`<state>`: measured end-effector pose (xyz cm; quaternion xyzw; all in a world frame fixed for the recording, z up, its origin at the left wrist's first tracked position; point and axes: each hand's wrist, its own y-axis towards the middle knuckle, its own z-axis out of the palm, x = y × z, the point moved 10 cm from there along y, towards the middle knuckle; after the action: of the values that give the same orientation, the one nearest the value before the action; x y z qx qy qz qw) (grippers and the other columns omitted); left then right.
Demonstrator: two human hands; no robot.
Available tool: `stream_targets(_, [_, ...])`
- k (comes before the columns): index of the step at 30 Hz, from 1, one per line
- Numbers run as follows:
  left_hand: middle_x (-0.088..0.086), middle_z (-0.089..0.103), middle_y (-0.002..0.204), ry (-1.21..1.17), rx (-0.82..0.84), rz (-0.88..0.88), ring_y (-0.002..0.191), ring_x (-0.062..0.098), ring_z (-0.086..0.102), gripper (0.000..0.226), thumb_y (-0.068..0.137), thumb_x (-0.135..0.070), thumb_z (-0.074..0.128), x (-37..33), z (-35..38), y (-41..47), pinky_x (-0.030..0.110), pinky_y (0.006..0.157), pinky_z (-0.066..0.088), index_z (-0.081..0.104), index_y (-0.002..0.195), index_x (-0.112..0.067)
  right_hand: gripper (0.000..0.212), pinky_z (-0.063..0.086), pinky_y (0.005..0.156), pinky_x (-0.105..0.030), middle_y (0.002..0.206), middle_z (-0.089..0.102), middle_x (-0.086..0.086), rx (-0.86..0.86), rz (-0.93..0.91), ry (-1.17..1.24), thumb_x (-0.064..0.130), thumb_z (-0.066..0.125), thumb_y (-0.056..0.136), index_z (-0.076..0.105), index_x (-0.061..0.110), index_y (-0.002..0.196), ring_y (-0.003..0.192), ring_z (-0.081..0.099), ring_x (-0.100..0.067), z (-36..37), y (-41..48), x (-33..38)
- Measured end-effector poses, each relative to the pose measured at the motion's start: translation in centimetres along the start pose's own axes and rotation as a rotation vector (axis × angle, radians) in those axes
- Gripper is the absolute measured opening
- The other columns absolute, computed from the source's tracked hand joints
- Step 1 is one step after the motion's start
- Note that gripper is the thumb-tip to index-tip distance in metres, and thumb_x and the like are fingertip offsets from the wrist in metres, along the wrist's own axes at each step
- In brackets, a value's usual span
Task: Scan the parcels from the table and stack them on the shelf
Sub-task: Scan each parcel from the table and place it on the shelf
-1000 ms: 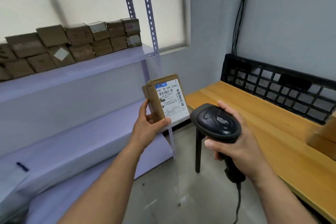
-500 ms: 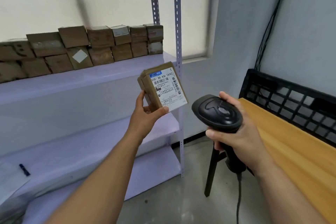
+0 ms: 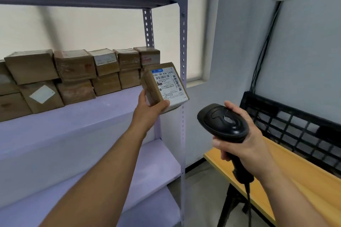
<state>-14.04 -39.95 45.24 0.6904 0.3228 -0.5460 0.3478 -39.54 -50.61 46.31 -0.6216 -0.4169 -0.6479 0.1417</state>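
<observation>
A: What have the left hand's (image 3: 147, 114) fingers (image 3: 143, 96) got?
B: They clasp the parcel (image 3: 153, 88) by its lower corner, thumb along the bottom edge. Just beyond them sits the stacked row (image 3: 73, 72) on the shelf (image 3: 92, 114).
A: The right hand (image 3: 245, 140)?
B: Clenched round the scanner (image 3: 223, 121) handle, lower and to the right.
A: Handling?
B: Stiff card, probably light. Grip the narrow sides and leave the label (image 3: 168, 86) uncovered.

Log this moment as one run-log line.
left hand: holds labelled parcel, label facing camera | right hand: grips scanner | shelf: stacked parcels, two high | stage: held parcel not yet on shelf
</observation>
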Motion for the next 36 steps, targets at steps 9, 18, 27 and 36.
stream_targets(9, [-0.001, 0.047, 0.146, 0.013, -0.018, -0.055, 0.123, 0.025, 0.053, 0.094, 0.082, -0.046, 0.07, 1.4, 1.8, 8.5, 0.047, 0.1, 0.048, 0.008, 0.153, -0.039, 0.091, 0.053, 0.048, -0.03, 0.108, 0.062, -0.015, -0.002, 0.043, -0.031, 0.003, 0.086, 0.065, 0.045, 0.043, 0.136, 0.054, 0.063, -0.023, -0.2, 4.9, -2.9])
stream_targets(18, [0.018, 0.037, 0.145, 0.565, -0.17, 0.007, 0.128, 0.036, 0.043, 0.071, 0.094, -0.067, 0.028, 0.1, 2.0, 11.2, 0.045, 0.101, 0.04, 0.009, 0.154, -0.035, 0.091, 0.054, 0.054, -0.035, 0.114, 0.062, -0.008, 0.035, 0.05, -0.049, -0.002, 0.082, 0.072, 0.044, 0.048, 0.137, 0.057, 0.063, -0.027, -1.3, 8.0, -4.6])
stream_targets(27, [0.014, 0.035, 0.143, 0.661, -0.158, 0.165, 0.129, 0.033, 0.041, 0.078, 0.084, -0.037, 0.071, -0.2, 3.1, 12.6, 0.043, 0.098, 0.041, 0.026, 0.148, -0.031, 0.089, 0.053, 0.052, -0.031, 0.115, 0.061, -0.011, 0.03, 0.027, -0.06, -0.002, 0.082, 0.071, 0.045, 0.046, 0.136, 0.056, 0.063, -0.024, -1.9, 9.2, -5.0])
stream_targets(36, [0.015, 0.036, 0.14, 0.744, -0.159, 0.199, 0.128, 0.033, 0.04, 0.075, 0.086, -0.042, 0.066, -0.2, 3.5, 13.7, 0.043, 0.092, 0.042, 0.026, 0.148, -0.03, 0.09, 0.052, 0.05, -0.029, 0.114, 0.061, -0.013, -0.02, 0.02, -0.079, -0.006, 0.08, 0.069, 0.044, 0.044, 0.135, 0.055, 0.063, -0.022, -2.2, 8.1, -4.7])
